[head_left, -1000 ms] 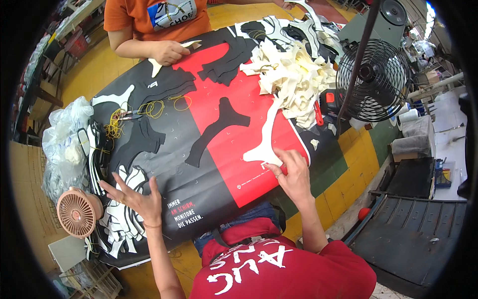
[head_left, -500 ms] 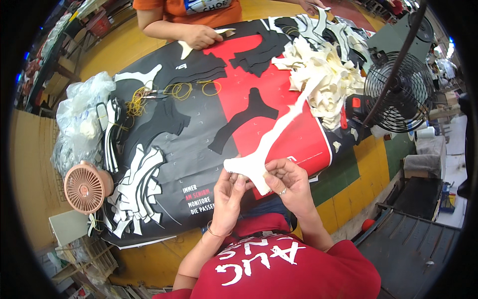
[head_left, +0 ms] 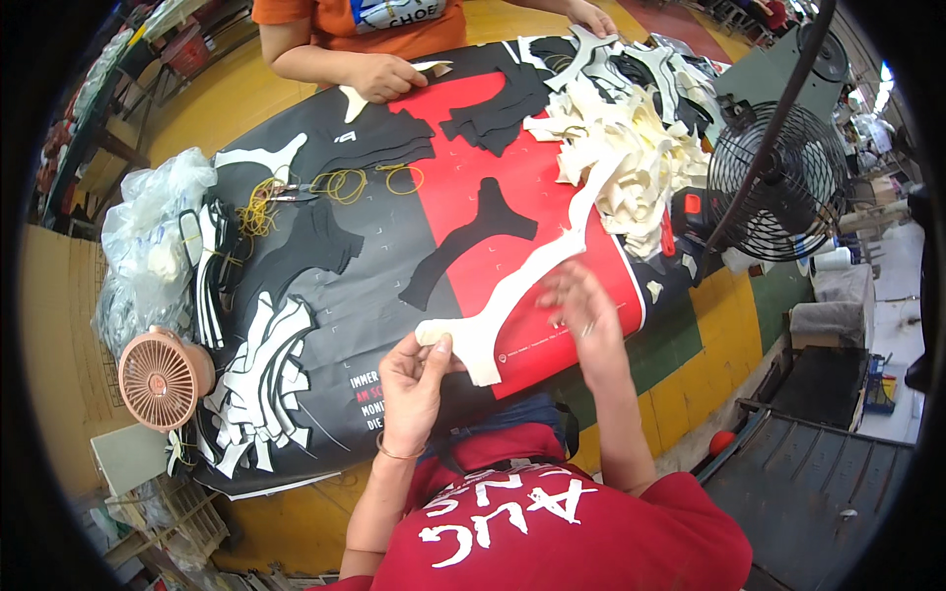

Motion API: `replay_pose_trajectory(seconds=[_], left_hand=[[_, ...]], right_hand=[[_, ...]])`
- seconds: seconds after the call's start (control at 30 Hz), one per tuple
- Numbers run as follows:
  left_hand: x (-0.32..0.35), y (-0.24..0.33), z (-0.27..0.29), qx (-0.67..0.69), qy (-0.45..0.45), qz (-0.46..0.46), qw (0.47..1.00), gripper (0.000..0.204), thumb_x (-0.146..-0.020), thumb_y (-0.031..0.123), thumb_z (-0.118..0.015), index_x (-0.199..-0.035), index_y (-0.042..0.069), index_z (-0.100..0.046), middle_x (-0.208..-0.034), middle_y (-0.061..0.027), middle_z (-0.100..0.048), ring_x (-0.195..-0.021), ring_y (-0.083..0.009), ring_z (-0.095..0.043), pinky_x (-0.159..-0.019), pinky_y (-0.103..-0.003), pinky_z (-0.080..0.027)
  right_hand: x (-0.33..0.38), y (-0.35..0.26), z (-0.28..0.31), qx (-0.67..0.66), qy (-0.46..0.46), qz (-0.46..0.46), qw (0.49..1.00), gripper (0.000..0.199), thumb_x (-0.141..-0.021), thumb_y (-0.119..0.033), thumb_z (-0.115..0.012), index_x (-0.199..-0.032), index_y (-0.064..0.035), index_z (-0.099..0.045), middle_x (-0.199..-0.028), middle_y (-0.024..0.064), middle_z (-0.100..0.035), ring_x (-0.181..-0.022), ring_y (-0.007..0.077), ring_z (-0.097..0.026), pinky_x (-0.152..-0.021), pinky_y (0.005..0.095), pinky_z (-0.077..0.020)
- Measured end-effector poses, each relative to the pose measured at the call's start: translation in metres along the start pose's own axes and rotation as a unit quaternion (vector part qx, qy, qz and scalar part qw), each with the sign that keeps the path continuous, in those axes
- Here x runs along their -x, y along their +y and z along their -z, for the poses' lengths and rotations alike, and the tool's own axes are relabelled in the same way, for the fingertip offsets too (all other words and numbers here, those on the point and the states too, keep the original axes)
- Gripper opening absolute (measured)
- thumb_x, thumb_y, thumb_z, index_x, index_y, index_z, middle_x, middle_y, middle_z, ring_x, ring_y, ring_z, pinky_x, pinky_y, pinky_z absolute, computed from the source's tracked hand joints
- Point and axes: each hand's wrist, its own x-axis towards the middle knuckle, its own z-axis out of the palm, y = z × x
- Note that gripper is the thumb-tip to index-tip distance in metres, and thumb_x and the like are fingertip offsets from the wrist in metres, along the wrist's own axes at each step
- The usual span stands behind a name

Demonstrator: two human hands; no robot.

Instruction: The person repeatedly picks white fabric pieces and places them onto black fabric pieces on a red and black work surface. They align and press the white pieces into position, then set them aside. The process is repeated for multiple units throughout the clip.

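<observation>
My left hand [head_left: 414, 382] pinches one short end of a long, white, Y-shaped cut piece [head_left: 512, 295], thumb on top. The piece stretches away to the right over the red part of the table cover, its far end beside a heap of cream cut pieces [head_left: 631, 148]. My right hand [head_left: 588, 320] is lifted off to the right of the piece, fingers apart and slightly blurred, holding nothing. Just beyond the white piece lies a black cut piece of similar shape [head_left: 473, 236]. A stack of white, dark-edged pieces [head_left: 266, 379] lies left of my left hand.
Across the table a person in orange has one hand [head_left: 384, 77] on a cream piece and the other at the far pile. A black fan [head_left: 778, 182] stands right, a small pink fan [head_left: 163, 379] left. Clear plastic bags [head_left: 153, 231] and yellow cords [head_left: 340, 185] lie on the left.
My right hand has let go of the white piece and moved up and right. My left hand has shifted left to the piece's short end. The other person's far hand has come further into view.
</observation>
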Motion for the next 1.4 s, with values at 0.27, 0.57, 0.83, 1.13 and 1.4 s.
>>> replay_pose_trajectory(seconds=[0.27,0.57,0.83,1.13,1.4], left_hand=[[0.017,-0.006,0.009,-0.044,0.034,-0.011,0.998,0.02,-0.101,0.011,-0.063,-0.113,-0.004,-0.067,-0.099,-0.0063,-0.073,-0.082,-0.0095,-0.067,-0.076,-0.027,-0.058],[0.045,0.029,0.028,-0.065,0.055,0.01,0.996,0.027,-0.103,0.009,-0.058,-0.123,-0.007,-0.064,-0.106,-0.0102,-0.073,-0.092,-0.0144,-0.069,-0.086,-0.03,-0.058],[0.046,0.037,-0.005,-0.177,-0.003,-0.107,0.978,0.02,-0.093,-0.002,-0.069,-0.113,-0.004,-0.07,-0.103,-0.0093,-0.074,-0.091,-0.0163,-0.072,-0.081,-0.028,-0.057],[0.04,0.031,-0.028,-0.35,0.024,-0.267,0.897,0.027,-0.08,0.002,-0.082,-0.106,0.001,-0.072,-0.088,-0.007,-0.069,-0.071,-0.0129,-0.068,-0.061,-0.025,-0.053],[0.027,0.019,-0.013,-0.351,0.038,-0.14,0.925,0.038,-0.085,0.008,-0.08,-0.122,0.005,-0.072,-0.071,0.0001,-0.055,-0.052,-0.0058,-0.039,-0.048,-0.024,-0.034]], right_hand=[[-0.103,-0.003,0.051,0.076,0.099,-0.01,0.992,0.025,-0.102,-0.026,-0.063,-0.106,-0.0039,-0.074,-0.087,0.0039,-0.073,-0.07,0.0081,-0.063,-0.062,0.0226,-0.0463],[-0.047,-0.037,0.032,0.601,0.251,0.192,0.735,0.052,-0.087,-0.028,-0.078,-0.127,0.0015,-0.063,-0.116,0.019,-0.064,-0.107,0.036,-0.064,-0.09,0.0416,-0.0514],[0.045,-0.026,-0.061,0.254,-0.193,0.138,0.938,0.045,-0.087,-0.016,-0.079,-0.126,0.0004,-0.066,-0.118,0.018,-0.067,-0.109,0.0258,-0.068,-0.09,0.0333,-0.0547],[0.052,-0.002,-0.042,-0.176,-0.13,-0.174,0.96,0.029,-0.105,-0.018,-0.057,-0.121,0.0047,-0.066,-0.089,0.0005,-0.067,-0.076,0.0038,-0.058,-0.068,0.0204,-0.0464],[0.047,0.019,-0.038,-0.102,-0.147,-0.211,0.961,0.028,-0.107,-0.017,-0.053,-0.119,0.0037,-0.068,-0.076,-0.0047,-0.058,-0.062,0.0013,-0.042,-0.056,0.0209,-0.0343]])
